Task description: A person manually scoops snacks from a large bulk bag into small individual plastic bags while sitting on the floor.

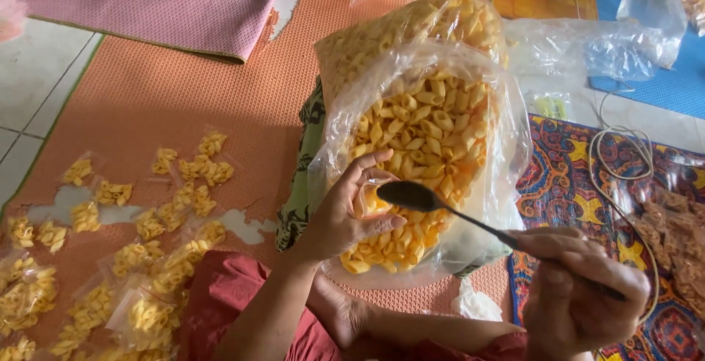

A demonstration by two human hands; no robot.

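A large clear plastic bag (470,207) filled with yellow shell-shaped crackers (422,137) lies open on the orange woven mat (169,93); the left hand (349,214), fingers curled, holds a small clear plastic pouch (367,199) at the bag's mouth. The right hand (580,291) is clenched around the handle of a dark metal spoon (418,196), whose bowl hovers just beside the left-hand fingers above the crackers. Many small sealed pouches of the same crackers (132,258) lie scattered on the mat to the left.
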